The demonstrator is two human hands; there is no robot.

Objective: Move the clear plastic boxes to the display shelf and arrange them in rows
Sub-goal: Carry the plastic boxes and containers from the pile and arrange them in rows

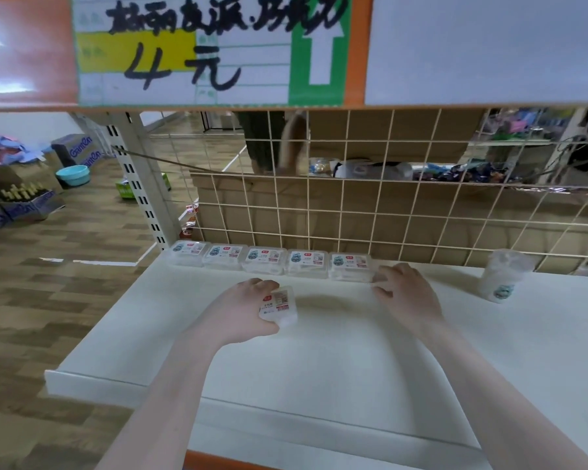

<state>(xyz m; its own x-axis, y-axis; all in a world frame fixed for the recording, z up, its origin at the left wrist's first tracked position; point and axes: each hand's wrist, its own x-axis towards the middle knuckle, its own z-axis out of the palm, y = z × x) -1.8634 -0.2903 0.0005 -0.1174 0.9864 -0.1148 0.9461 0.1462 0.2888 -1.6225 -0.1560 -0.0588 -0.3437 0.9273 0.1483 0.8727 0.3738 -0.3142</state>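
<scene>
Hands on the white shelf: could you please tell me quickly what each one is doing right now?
Left hand: grips a clear plastic box, held over the shelf.
Right hand: fingers curled at the row's right end; whether they hold a box cannot be told.

Clear glossy plastic boxes (pixel 269 264) with paper labels are noted; shelf (pixel 319 361) is smooth matt white; wire grid (pixel 353 212) is cream-coated metal; floor (pixel 65 249) is wood-patterned.

Place: a shop
Sign: handwritten price card (pixel 211 49) reading "4元" above the display shelf (pixel 319 351)
Backing: wire grid panel (pixel 370 212)
Stock: cardboard cartons (pixel 21 198) on the floor, far left
</scene>
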